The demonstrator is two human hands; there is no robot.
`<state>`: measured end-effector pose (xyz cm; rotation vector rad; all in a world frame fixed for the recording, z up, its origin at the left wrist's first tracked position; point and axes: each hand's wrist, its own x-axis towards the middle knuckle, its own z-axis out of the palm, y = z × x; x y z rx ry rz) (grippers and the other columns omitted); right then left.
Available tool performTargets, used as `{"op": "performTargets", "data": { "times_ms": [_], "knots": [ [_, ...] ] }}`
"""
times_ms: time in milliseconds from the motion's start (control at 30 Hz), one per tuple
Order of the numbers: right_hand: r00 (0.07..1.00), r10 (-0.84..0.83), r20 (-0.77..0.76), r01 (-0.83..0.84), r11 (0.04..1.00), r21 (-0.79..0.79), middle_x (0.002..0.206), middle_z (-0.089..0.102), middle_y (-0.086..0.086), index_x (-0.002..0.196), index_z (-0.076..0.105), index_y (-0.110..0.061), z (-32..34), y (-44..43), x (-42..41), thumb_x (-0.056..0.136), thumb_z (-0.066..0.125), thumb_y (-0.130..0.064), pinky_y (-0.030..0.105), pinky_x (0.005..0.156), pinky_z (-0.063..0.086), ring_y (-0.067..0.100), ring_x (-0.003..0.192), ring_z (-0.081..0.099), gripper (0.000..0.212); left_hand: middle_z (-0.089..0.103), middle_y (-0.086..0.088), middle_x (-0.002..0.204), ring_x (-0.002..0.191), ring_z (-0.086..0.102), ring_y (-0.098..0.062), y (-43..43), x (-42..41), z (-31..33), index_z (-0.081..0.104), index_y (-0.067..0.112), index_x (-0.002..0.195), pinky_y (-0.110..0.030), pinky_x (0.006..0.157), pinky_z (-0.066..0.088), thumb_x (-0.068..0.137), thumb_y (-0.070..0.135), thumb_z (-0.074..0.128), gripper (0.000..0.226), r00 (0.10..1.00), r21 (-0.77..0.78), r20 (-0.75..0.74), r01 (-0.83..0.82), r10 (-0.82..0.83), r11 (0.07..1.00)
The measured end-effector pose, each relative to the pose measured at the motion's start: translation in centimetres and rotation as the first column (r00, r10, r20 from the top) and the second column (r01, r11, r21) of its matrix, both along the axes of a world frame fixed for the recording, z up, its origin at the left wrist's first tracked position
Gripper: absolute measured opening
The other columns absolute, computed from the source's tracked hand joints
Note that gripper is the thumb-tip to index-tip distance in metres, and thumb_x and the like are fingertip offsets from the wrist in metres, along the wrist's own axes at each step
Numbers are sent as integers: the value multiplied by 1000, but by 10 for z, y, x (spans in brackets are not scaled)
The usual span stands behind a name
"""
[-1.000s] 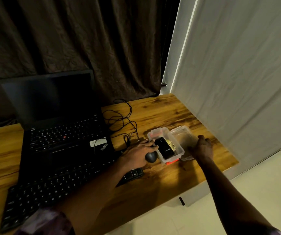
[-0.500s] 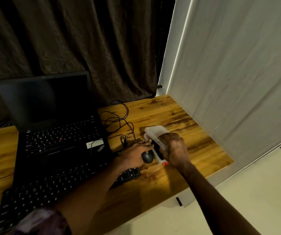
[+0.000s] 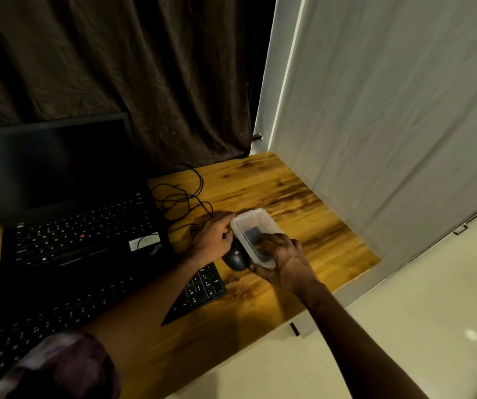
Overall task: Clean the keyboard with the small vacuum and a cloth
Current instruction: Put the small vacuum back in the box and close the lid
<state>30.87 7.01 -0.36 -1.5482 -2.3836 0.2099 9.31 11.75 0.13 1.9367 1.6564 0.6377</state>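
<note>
**Holding a lidded box at the keyboard's right end**

Low on the left, a patterned sleeve (image 3: 58, 367) covers the upper part of the left arm. The bare forearm crosses the black keyboard (image 3: 67, 312), which lies on the wooden table (image 3: 303, 191) just in front of an open laptop (image 3: 73, 226) with a dark screen. The keyboard's number-pad end shows past the arm, near a black mouse (image 3: 235, 259). Behind the laptop hangs a dark curtain (image 3: 116, 67). A thin black cable (image 3: 182, 194) loops loosely on the wood beside the laptop's right edge.

The left hand (image 3: 212, 240) lies over the far part of the mouse. Its fingers are bent against the left wall of a clear plastic box (image 3: 238, 234), and one finger reaches the far-left corner. Whether they clasp the box or only lean on it cannot be told.

The box sits on the table touching the mouse, with its lid (image 3: 260, 217) on top. A dark object (image 3: 253, 234) shows dimly through the lid. The right hand (image 3: 286, 260) grips the box's near end, with fingers curled over the lid and the thumb hooked round the near corner by a small red tab (image 3: 271, 267).

To the right stand a white panel (image 3: 389, 110) and a pale floor (image 3: 404, 326).
</note>
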Motion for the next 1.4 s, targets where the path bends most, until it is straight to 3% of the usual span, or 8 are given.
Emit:
{"op": "performTargets", "data": {
  "times_ms": [133,300,533,700,833,900,1100,1400],
  "knots": [
    [999,43,21,-43,999,-4,135,59,-4,126,60,-29,-4,-3,6,71,64,-57,46,96,45,24,125,54,62,31,10,159,145,32,-15,10,6,-1,45,24,148,-23,114,21,99,22,55,50,988,-25,-95,116,-118,993],
    [981,-4,-195,-13,997,-83,133,61,-11,120,69,-33,-1,0,12,87,54,-52,37,107,39,9,128,50,41,53,9,144,125,55,-16,19,13,-6,70,22,121,-26,103,40,98,29,58,26,995,44,-49,90,-87,995],
    [862,-161,-481,71,977,-199,118,68,12,103,76,-17,3,5,9,85,59,-17,32,99,52,22,111,64,25,72,5,97,90,67,-17,35,22,-4,72,24,80,-31,78,55,84,18,75,8,988,15,124,-90,87,996],
    [802,-162,-576,47,977,-209,117,69,11,98,77,-6,-7,8,9,78,59,-27,30,98,52,16,111,65,34,68,-1,106,99,64,-22,44,31,-11,62,22,100,-33,85,53,84,21,76,21,932,-184,216,-252,290,950],
    [794,-255,-552,209,967,-147,110,70,11,102,72,1,-5,9,12,80,65,-10,16,88,51,5,99,65,26,64,-12,124,111,61,-27,52,31,-6,58,7,125,-30,89,48,86,18,75,44,933,-297,211,-225,293,928],
    [790,-363,-494,359,927,-109,112,68,5,113,69,-12,-12,10,13,78,69,-12,28,91,50,16,102,62,35,60,-8,128,113,59,-27,56,29,-2,55,8,129,-27,82,43,88,25,73,48,956,-340,121,-212,266,916],
    [547,-730,-410,409,660,-630,70,70,4,102,70,-5,-8,12,31,88,71,-44,20,45,49,5,46,62,41,59,-6,106,87,54,-19,60,25,2,59,9,115,-28,74,42,89,26,72,34,947,-461,159,-179,279,869],
    [422,-796,-435,275,569,-775,63,67,10,112,66,-5,5,6,29,88,71,-43,30,50,55,18,50,61,45,50,-13,138,123,52,-31,64,32,-3,43,8,141,-36,97,47,85,14,76,65,870,-487,275,-240,409,840]
  ]
}}
